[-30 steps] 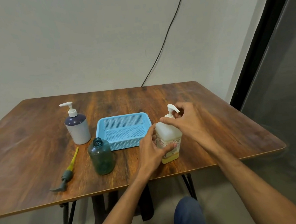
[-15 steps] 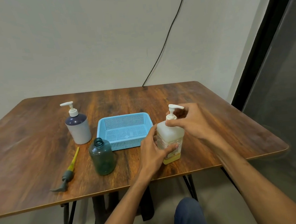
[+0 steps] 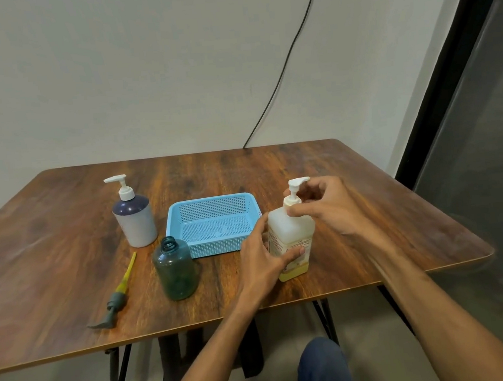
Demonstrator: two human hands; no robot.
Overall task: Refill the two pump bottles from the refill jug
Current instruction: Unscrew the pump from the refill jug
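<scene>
Right hand (image 3: 329, 210) has worked round the pump collar since a second back, spout now swung level toward the right. Head view: its fingers (image 3: 302, 208) pinch the collar of the pale pump bottle (image 3: 291, 232), upright near the bench (image 3: 371, 240) front edge; left hand (image 3: 261, 260) wraps the body. Alongside: blue basket (image 3: 213, 224), uncapped green bottle (image 3: 176, 268), loose pump (image 3: 117, 298), white-and-purple pump bottle (image 3: 136, 223)
</scene>
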